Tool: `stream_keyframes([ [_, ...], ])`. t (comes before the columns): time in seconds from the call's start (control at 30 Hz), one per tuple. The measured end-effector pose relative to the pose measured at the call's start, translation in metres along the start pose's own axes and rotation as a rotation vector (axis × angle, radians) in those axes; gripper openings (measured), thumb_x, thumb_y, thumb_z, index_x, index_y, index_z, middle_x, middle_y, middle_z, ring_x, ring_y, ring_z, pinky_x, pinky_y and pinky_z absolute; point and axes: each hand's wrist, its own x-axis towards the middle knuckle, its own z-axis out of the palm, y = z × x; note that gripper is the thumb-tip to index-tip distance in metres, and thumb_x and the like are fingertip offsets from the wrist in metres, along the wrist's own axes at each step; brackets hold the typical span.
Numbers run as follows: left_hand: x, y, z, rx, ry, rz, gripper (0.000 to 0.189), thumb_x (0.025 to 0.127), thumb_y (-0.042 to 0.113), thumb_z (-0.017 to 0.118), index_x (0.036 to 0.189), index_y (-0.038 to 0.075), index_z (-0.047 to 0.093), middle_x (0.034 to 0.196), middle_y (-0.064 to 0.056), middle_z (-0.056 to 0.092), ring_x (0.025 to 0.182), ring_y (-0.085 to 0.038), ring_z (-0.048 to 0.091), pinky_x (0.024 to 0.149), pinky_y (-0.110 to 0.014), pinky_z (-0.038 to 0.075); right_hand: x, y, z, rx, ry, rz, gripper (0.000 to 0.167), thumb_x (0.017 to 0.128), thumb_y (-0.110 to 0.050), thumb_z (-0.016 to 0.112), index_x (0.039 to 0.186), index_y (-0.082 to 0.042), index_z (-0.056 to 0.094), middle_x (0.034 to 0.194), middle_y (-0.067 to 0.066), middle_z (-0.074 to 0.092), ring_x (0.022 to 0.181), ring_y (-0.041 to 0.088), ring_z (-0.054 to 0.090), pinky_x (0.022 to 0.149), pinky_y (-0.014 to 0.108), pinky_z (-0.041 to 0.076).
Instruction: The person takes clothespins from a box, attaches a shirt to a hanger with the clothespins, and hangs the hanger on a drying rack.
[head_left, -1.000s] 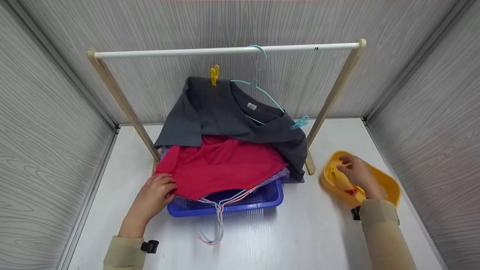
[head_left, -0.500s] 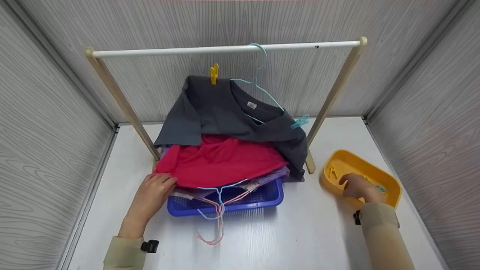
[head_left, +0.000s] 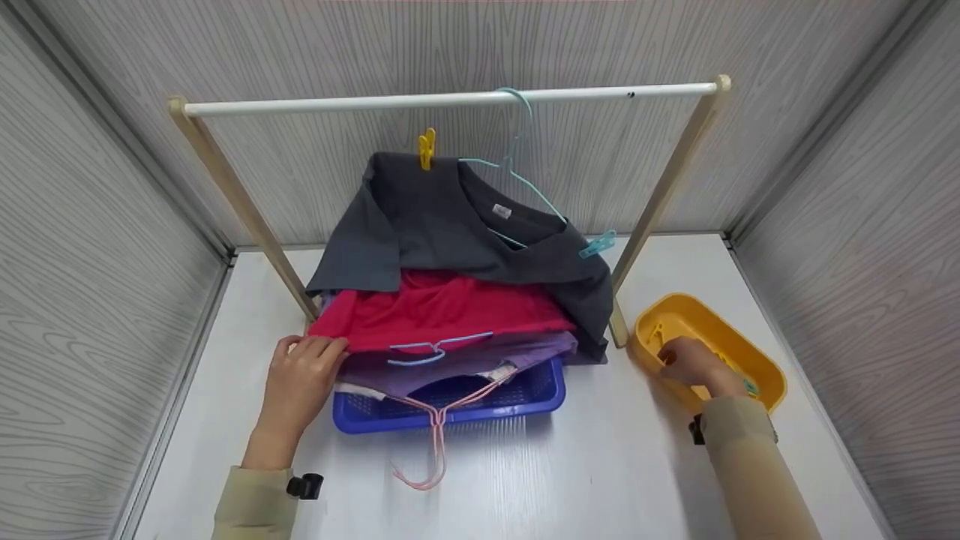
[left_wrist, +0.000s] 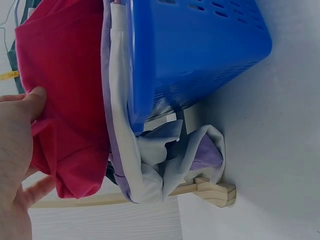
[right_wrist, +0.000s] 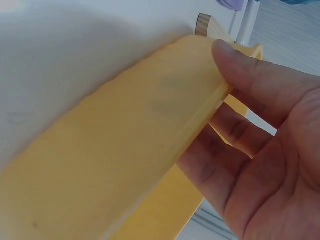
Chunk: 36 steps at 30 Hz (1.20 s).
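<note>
My left hand (head_left: pixel 304 375) pinches the left end of the red garment's (left_wrist: pixel 70 90) near edge between thumb and fingers, and lifts it. A light blue hanger (head_left: pixel 437 349) shows at that edge, its hook lying over a purple garment (head_left: pixel 450 367). Pink hangers (head_left: pixel 438 427) stick out from under the purple cloth, across the front of the blue basket (head_left: pixel 450 420). At the right, my right hand (head_left: pixel 697 364) grips the near wall of a yellow box (right_wrist: pixel 115 125), thumb outside and fingers inside. Yellow clothespins (head_left: pixel 656 334) and a green one (head_left: pixel 751 386) lie in the box.
A rack with a white rod (head_left: pixel 337 105) and wooden legs (head_left: pixel 240 202) stands behind the basket. A dark grey shirt (head_left: pixel 442 217) hangs from it on a teal hanger (head_left: pixel 517 142), with a yellow clothespin (head_left: pixel 427 148) and a blue clothespin (head_left: pixel 598 244). Grey walls surround the table.
The red garment's near edge has risen away from me with the blue hanger, baring purple cloth. My right hand has moved from inside the yellow box to its wall; the box has shifted left.
</note>
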Motion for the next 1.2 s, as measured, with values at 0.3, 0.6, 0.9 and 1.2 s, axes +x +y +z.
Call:
stream_keyframes([
  [0.3, 0.007, 0.0, 0.006, 0.067, 0.066, -0.044, 0.013, 0.089, 0.006, 0.068, 0.099, -0.001, 0.067, 0.085, -0.02, 0.068, 0.09, -0.038, 0.061, 0.084, -0.056, 0.042, 0.011, -0.006, -0.01, 0.112, -0.056, 0.015, 0.029, 0.094, -0.012, 0.066, 0.116, 0.006, 0.061, 0.096, 0.014, 0.062, 0.076, 0.023, 0.059, 0.069, 0.035, 0.053],
  [0.6, 0.005, -0.002, 0.01, 0.023, 0.034, -0.08, 0.013, 0.089, 0.005, 0.069, 0.1, -0.001, 0.068, 0.087, -0.019, 0.067, 0.084, -0.037, 0.063, 0.08, -0.054, 0.046, 0.007, 0.014, -0.027, 0.117, 0.015, -0.047, 0.037, 0.099, -0.017, 0.06, 0.122, 0.012, 0.057, 0.114, 0.028, 0.058, 0.1, 0.04, 0.057, 0.086, 0.052, 0.048],
  [0.9, 0.004, -0.005, 0.015, -0.067, 0.039, -0.178, 0.015, 0.09, 0.009, 0.07, 0.1, -0.001, 0.068, 0.092, -0.018, 0.067, 0.09, -0.041, 0.062, 0.08, -0.054, 0.047, 0.004, 0.039, -0.026, 0.061, 0.027, 0.047, 0.047, 0.1, -0.02, 0.056, 0.135, 0.011, 0.048, 0.134, 0.04, 0.042, 0.119, 0.053, 0.044, 0.096, 0.063, 0.038],
  [1.2, 0.005, -0.008, 0.017, -0.118, 0.046, -0.226, 0.015, 0.091, 0.012, 0.07, 0.1, 0.0, 0.068, 0.094, -0.017, 0.068, 0.088, -0.038, 0.061, 0.079, -0.052, 0.047, -0.006, 0.047, -0.021, 0.072, -0.034, 0.105, 0.049, 0.099, -0.018, 0.057, 0.135, 0.012, 0.046, 0.14, 0.041, 0.036, 0.121, 0.054, 0.043, 0.097, 0.064, 0.036],
])
